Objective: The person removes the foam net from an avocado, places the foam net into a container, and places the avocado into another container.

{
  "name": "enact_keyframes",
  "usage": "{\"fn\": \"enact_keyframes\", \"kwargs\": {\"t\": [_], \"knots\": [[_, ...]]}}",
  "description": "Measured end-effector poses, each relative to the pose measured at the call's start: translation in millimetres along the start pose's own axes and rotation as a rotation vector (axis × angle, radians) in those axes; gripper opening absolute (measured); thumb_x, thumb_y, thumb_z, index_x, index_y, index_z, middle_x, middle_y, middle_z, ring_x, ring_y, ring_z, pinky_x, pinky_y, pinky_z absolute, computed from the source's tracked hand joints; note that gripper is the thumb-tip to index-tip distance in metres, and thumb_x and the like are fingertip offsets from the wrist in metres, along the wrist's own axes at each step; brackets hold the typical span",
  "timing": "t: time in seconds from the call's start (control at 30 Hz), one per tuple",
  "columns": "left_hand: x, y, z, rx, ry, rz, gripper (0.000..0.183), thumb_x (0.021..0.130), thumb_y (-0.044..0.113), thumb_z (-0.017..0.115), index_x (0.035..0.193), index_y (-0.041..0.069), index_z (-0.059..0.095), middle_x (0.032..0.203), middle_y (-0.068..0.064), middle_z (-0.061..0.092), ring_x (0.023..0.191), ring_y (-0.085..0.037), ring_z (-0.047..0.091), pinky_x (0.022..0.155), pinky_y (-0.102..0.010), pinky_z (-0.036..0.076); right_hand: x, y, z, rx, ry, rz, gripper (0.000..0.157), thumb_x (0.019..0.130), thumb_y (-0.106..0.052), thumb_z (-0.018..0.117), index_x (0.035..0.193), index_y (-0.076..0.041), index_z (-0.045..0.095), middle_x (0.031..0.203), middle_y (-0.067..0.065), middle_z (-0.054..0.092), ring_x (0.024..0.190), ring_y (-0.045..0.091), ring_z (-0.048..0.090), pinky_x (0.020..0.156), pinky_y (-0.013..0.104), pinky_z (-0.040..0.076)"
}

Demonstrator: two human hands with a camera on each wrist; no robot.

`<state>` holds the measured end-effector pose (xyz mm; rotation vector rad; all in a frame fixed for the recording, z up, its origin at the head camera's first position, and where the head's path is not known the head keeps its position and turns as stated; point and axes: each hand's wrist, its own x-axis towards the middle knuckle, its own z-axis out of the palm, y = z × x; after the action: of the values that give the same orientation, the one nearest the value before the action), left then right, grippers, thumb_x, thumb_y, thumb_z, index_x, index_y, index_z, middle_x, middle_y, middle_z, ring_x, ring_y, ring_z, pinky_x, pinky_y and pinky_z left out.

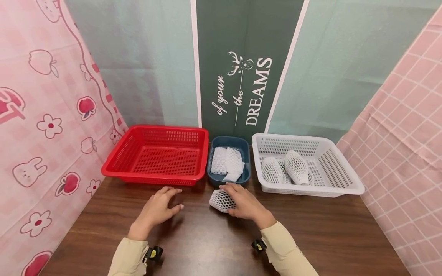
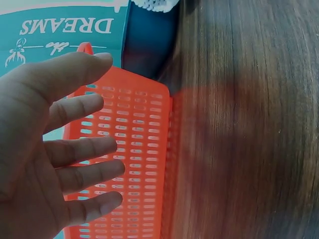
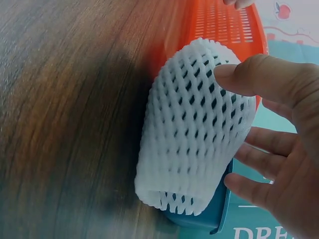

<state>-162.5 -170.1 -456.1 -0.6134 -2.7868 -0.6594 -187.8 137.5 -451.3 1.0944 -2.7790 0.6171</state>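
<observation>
My right hand (image 1: 243, 201) holds a white foam net sleeve (image 1: 221, 201) just in front of the blue bin. In the right wrist view the thumb lies on the near side of the sleeve (image 3: 192, 129) and the other fingers are behind it. Dark patches show through its mesh; what is inside cannot be made out. My left hand (image 1: 158, 207) is empty, its fingers spread and relaxed, over the table in front of the red basket (image 1: 155, 178). More flat white foam nets (image 1: 226, 161) lie in the blue bin (image 1: 211, 178).
At the right stands a white basket (image 1: 331, 189) with net-wrapped items (image 1: 296, 166) in it. All three containers line the back of the brown wooden table (image 1: 207, 245), before a green curtain (image 1: 145, 57). Pink patterned cloths (image 1: 41, 134) hang at both sides.
</observation>
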Motion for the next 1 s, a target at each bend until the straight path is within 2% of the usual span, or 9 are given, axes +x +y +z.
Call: {"fn": "enact_keyframes", "kwargs": {"t": [0.17,0.43,0.6,1.0], "knots": [[1.0,2.2,5.6,-0.008,-0.007,-0.016,0.046,0.073,0.028,0.078,0.113,0.009,0.064,0.106,-0.012,0.058,0.094,-0.029,0.059,0.073,-0.049,0.049,-0.6,-0.6,0.3,0.007,0.012,0.005,0.069,0.066,-0.015,0.079,0.129,-0.01,0.051,0.127,0.017,0.049,0.112,0.034,0.049,0.088,0.05,0.042],[10.9,17.6,18.7,-0.072,-0.011,0.016,0.045,0.074,0.026,0.076,0.113,0.008,0.064,0.107,-0.01,0.059,0.098,-0.027,0.057,0.077,-0.047,0.048,-11.6,8.5,-1.5,0.069,0.038,0.095,0.069,0.066,-0.013,0.078,0.129,-0.011,0.05,0.128,0.015,0.049,0.114,0.033,0.048,0.091,0.05,0.04],[14.9,22.6,25.0,-0.093,0.0,0.019,0.044,0.073,0.025,0.076,0.113,0.008,0.065,0.106,-0.009,0.059,0.097,-0.025,0.057,0.078,-0.046,0.048,-15.3,13.4,-1.9,0.072,0.05,0.092,0.07,0.067,-0.016,0.078,0.13,-0.008,0.05,0.128,0.016,0.049,0.115,0.033,0.048,0.091,0.05,0.039],[22.9,34.9,47.1,-0.121,-0.028,0.096,0.044,0.076,0.026,0.075,0.115,0.009,0.063,0.106,-0.006,0.059,0.096,-0.022,0.058,0.076,-0.043,0.049,-26.1,24.6,-4.0,0.077,0.058,0.108,0.069,0.066,-0.014,0.08,0.128,-0.006,0.051,0.125,0.011,0.051,0.112,0.027,0.05,0.088,0.043,0.043]]}}
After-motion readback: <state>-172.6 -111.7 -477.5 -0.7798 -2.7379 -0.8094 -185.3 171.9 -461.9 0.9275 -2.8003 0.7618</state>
